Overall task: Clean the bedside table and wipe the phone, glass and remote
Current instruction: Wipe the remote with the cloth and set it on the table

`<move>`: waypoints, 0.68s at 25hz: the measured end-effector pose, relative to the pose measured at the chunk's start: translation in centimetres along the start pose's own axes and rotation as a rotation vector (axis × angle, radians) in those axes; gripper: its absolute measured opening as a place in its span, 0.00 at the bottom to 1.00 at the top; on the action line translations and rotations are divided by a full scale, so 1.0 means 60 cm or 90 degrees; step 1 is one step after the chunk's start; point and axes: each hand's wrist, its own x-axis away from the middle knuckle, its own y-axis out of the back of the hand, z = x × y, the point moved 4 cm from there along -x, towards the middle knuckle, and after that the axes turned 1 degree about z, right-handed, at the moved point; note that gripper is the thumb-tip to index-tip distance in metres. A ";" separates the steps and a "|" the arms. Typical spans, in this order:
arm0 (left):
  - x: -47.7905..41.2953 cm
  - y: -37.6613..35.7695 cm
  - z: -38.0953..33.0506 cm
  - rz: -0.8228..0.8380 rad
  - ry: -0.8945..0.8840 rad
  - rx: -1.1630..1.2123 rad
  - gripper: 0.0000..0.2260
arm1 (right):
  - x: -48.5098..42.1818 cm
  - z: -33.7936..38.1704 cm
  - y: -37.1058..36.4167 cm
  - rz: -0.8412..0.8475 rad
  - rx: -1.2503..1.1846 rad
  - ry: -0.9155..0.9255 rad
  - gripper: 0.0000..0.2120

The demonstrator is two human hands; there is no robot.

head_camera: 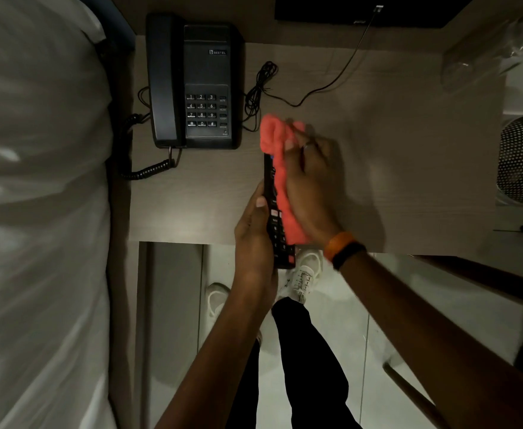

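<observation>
Remote (274, 218): clasped in left hand (254, 236), right hand (311, 187) pressing cloth (280, 168); risk, seemingly thin one-sided hold slipping under rubbing.

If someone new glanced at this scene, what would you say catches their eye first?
The bright coral cloth stands out at centre: the right hand presses it along a black remote, which the left hand holds above the table's near edge. Next comes the black phone at the table's far left, beside the bed. A clear glass sits blurred at the far right corner.
</observation>
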 end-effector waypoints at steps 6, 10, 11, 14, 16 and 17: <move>-0.014 0.019 0.013 -0.037 0.031 -0.040 0.14 | 0.144 -0.015 -0.002 0.019 0.031 0.020 0.22; -0.012 0.039 0.017 -0.078 0.049 0.024 0.14 | 0.204 -0.021 0.029 0.107 -0.005 0.022 0.19; -0.013 0.049 0.010 -0.089 0.025 0.017 0.16 | 0.208 -0.021 0.041 0.129 -0.003 0.054 0.19; -0.012 0.084 -0.033 -0.124 -0.081 -0.010 0.17 | 0.182 -0.014 0.068 0.164 0.051 0.227 0.20; -0.009 0.102 -0.062 -0.127 -0.126 -0.044 0.18 | 0.134 -0.018 0.055 0.192 0.167 0.382 0.20; -0.007 0.110 -0.070 -0.128 -0.135 -0.065 0.18 | 0.111 -0.026 0.038 0.223 0.272 0.457 0.21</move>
